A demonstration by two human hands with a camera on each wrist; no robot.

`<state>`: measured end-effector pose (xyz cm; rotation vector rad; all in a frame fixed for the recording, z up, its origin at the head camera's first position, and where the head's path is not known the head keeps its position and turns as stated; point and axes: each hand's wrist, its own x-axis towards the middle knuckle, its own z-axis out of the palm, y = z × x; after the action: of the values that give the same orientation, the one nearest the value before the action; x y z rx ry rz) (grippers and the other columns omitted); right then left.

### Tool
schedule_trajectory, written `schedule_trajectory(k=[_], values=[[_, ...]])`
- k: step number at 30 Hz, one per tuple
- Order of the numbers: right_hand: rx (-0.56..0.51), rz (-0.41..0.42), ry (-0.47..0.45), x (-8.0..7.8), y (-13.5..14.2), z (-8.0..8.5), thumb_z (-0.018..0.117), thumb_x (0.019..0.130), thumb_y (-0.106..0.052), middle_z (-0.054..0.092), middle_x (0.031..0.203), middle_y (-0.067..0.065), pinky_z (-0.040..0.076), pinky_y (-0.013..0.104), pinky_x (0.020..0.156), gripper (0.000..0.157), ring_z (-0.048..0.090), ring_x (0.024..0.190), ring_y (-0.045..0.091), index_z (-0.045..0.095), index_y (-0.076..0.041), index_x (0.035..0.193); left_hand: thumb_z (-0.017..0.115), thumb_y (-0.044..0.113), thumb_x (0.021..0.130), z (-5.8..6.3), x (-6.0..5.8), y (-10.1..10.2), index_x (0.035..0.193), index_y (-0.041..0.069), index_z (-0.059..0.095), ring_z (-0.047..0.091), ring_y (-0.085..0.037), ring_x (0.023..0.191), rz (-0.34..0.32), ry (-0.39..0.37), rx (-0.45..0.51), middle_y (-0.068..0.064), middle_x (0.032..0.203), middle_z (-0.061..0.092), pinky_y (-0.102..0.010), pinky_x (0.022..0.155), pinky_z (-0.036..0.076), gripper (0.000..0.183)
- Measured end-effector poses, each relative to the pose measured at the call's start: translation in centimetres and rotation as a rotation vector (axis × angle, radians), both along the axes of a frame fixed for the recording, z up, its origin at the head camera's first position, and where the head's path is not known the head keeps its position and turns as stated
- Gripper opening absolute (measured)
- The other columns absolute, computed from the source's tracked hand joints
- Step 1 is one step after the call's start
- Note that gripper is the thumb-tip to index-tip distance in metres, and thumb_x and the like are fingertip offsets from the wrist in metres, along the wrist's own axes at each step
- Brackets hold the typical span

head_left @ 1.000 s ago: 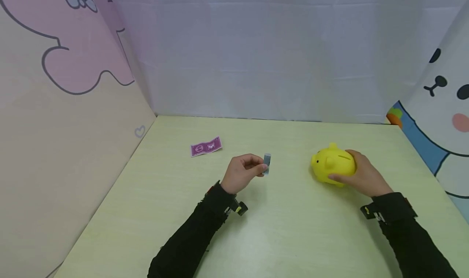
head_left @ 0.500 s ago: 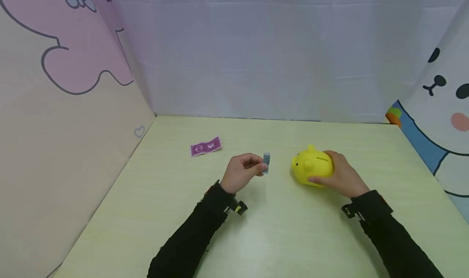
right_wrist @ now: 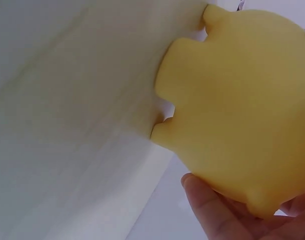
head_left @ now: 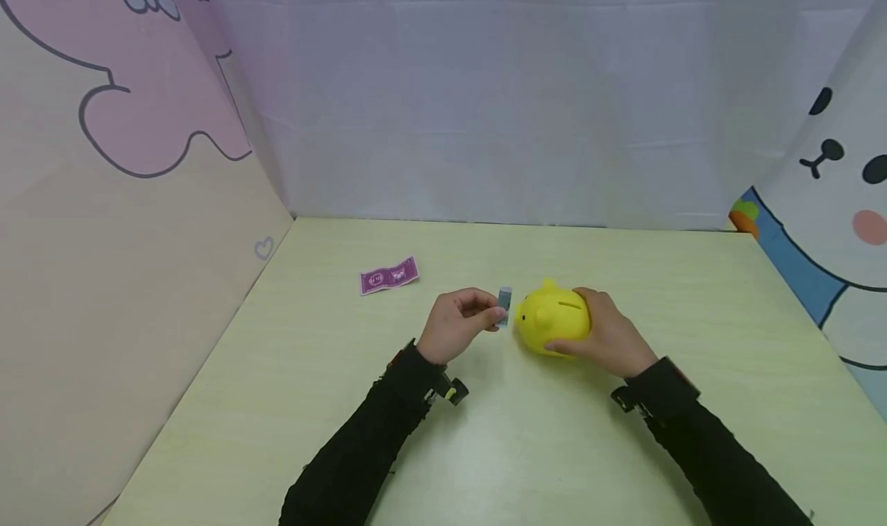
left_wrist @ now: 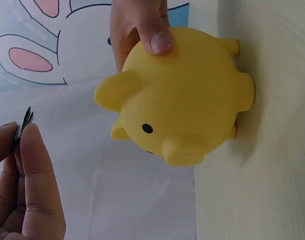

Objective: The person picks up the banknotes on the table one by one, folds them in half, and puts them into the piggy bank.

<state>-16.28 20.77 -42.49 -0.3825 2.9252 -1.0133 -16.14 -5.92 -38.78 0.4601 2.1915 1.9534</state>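
In the head view my left hand [head_left: 459,327] pinches a small folded grey-blue banknote [head_left: 504,307] between thumb and fingers, above the table. The left wrist view shows the folded layers of that banknote [left_wrist: 25,121] edge-on at the fingertips. Just right of it, a yellow piggy bank [head_left: 552,324] faces left, its coin slot on top. My right hand [head_left: 611,335] grips the piggy bank round its rear, thumb on the near side. Seen from the right wrist, the feet of the piggy bank [right_wrist: 242,105] are down on the tabletop.
A purple banknote [head_left: 389,276] lies on the pale table [head_left: 527,449], back left of my left hand. A white curtain [head_left: 485,110] hangs behind the table. Walls with cartoon drawings stand at the left and right sides.
My right hand has moved the piggy bank leftward across the table, close to the folded banknote. My left hand has stayed nearly still; the purple banknote lies where it was.
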Motion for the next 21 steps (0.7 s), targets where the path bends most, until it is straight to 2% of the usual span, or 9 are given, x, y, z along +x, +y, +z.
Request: schedule_trajectory(k=[7, 15, 18, 21], values=[[-0.039, 0.041, 0.012, 0.3, -2.1, 0.1, 0.084, 0.068, -0.056, 0.048, 0.124, 0.018, 0.047, 0.038, 0.078, 0.100, 0.051, 0.093, 0.028, 0.037, -0.004, 0.140, 0.064, 0.005, 0.093, 0.1, 0.1, 0.0, 0.104, -0.008, 0.067, 0.065, -0.004, 0.073, -0.008, 0.009, 0.005, -0.027, 0.100, 0.068, -0.035, 0.080, 0.061, 0.017], [-0.040, 0.090, 0.001, 0.5, -3.9, 0.0, 0.083, 0.069, -0.057, 0.048, 0.122, 0.015, 0.047, 0.034, 0.076, 0.100, 0.050, 0.091, 0.024, 0.036, -0.006, 0.141, 0.066, 0.006, 0.093, 0.2, 0.1, 0.0, 0.104, -0.007, 0.067, 0.065, -0.005, 0.074, 0.002, 0.003, 0.008, -0.026, 0.100, 0.068, -0.030, 0.078, 0.060, 0.018], [-0.033, 0.092, 0.006, 0.7, -4.4, 0.0, 0.083, 0.070, -0.056, 0.048, 0.120, 0.015, 0.048, 0.033, 0.075, 0.099, 0.050, 0.089, 0.023, 0.037, -0.005, 0.141, 0.066, 0.007, 0.093, 0.2, 0.1, 0.0, 0.104, -0.006, 0.068, 0.064, -0.006, 0.074, 0.007, 0.000, -0.003, -0.025, 0.099, 0.068, -0.031, 0.077, 0.060, 0.018], [-0.022, 0.095, 0.013, 0.9, -4.9, 0.0, 0.082, 0.071, -0.055, 0.048, 0.116, 0.016, 0.048, 0.032, 0.072, 0.097, 0.051, 0.084, 0.022, 0.036, -0.005, 0.141, 0.066, 0.008, 0.093, 0.2, 0.0, 0.1, 0.103, -0.005, 0.068, 0.063, -0.007, 0.073, 0.009, -0.003, -0.011, -0.024, 0.098, 0.068, -0.028, 0.076, 0.059, 0.017]])
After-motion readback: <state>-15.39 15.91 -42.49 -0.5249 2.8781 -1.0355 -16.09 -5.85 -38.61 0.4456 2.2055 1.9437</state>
